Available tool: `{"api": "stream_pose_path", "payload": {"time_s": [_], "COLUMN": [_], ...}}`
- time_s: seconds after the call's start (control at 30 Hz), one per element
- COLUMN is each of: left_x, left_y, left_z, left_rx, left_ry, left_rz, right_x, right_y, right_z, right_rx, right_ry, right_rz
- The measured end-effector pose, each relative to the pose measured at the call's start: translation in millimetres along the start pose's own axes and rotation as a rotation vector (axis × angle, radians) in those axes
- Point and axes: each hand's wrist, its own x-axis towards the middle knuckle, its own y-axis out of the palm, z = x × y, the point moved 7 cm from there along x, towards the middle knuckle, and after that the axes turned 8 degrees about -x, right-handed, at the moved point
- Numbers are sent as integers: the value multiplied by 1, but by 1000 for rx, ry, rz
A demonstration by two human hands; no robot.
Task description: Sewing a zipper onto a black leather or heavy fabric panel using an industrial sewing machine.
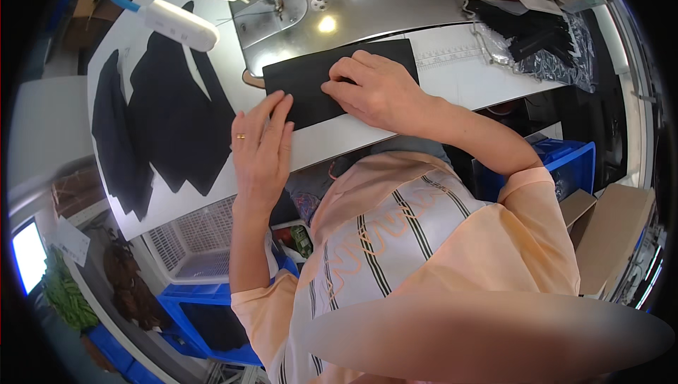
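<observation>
A folded black fabric piece (304,73) lies flat on the white tabletop, close to its front edge. My left hand (263,147) rests with outstretched fingers at the fabric's left end, fingertips on its lower left corner. Over the middle of the same piece, my right hand (378,91) is closed, its thumb and fingers pinched together against the cloth. What exactly lies between those fingertips is too small to make out. Other cut black fabric pieces (173,109) with pointed ends are spread on the table to the left.
A sewing machine's metal bed (374,3) extends behind the fabric, beneath a white lamp (182,25). A clear ruler (448,56) and a plastic bag of black pieces (537,42) lie right. Below are a white basket (191,243), blue crate (205,320) and cardboard box (621,232).
</observation>
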Motion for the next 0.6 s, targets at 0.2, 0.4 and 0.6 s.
{"api": "stream_pose_path", "payload": {"time_s": [0.2, 0.4, 0.6], "left_x": [-36, -54, -35], "left_y": [1, -4, -11], "left_z": [-2, -11, 7], "left_rx": [13, -108, -386], "left_ry": [-77, 8, -175], "left_rz": [65, -10, -12], "right_x": [-15, -74, -58], "right_y": [-25, -37, -40], "right_z": [-2, -1, -28], "right_rx": [132, 10, 362], "right_ry": [8, -54, 215], "right_rz": [27, 112, 133]}}
